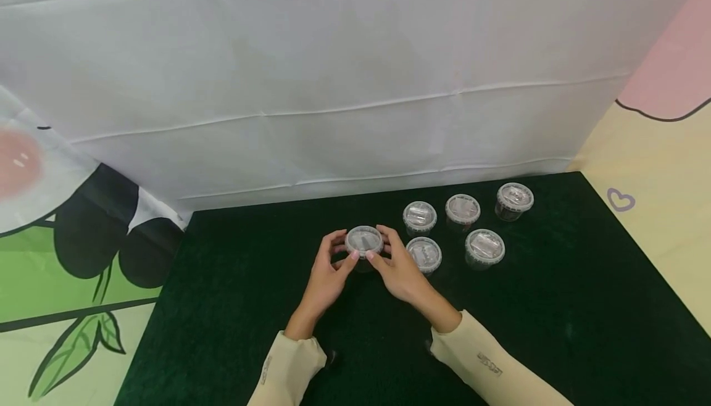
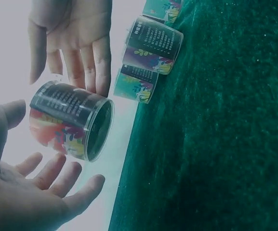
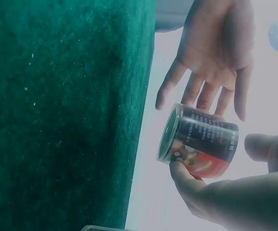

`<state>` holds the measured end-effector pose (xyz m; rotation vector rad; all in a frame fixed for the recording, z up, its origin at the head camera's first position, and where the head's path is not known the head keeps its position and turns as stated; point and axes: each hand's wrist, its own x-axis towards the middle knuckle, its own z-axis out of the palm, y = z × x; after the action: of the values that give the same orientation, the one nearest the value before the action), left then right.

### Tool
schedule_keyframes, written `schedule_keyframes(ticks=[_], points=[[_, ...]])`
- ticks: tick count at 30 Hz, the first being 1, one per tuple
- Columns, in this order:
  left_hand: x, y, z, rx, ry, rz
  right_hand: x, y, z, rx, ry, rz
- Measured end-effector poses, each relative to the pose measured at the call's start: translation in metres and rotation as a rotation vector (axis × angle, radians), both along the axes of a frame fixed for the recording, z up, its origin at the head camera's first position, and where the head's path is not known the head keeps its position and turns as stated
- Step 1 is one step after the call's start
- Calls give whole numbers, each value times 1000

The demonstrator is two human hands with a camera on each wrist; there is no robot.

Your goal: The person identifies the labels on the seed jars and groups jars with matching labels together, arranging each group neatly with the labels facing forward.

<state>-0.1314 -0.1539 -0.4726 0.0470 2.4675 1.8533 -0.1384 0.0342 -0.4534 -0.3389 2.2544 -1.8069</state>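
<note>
A small clear plastic tub (image 1: 363,240) with a round lid is between both hands, in the middle of the head view. Its dark and red printed label (image 2: 61,103) shows in the left wrist view, and the tub appears raised off the green cloth. My left hand (image 1: 329,273) holds it from the left, thumb at the lid's near edge and fingers around the far side. On the other side my right hand (image 1: 401,273) grips it likewise; in the right wrist view one fingertip (image 3: 179,171) touches the tub's lower end.
Several similar lidded tubs stand to the right on the green-covered table (image 1: 233,307). Closest to my right hand is one tub (image 1: 424,255); the farthest tub (image 1: 514,201) is near the back right. A white cloth wall (image 1: 333,85) rises behind the table.
</note>
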Motion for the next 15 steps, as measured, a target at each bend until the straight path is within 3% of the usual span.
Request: schedule_keyframes(ticks=[15], points=[[8,-1,3,49,-60,-126,9,12,4,-22,-31,96]])
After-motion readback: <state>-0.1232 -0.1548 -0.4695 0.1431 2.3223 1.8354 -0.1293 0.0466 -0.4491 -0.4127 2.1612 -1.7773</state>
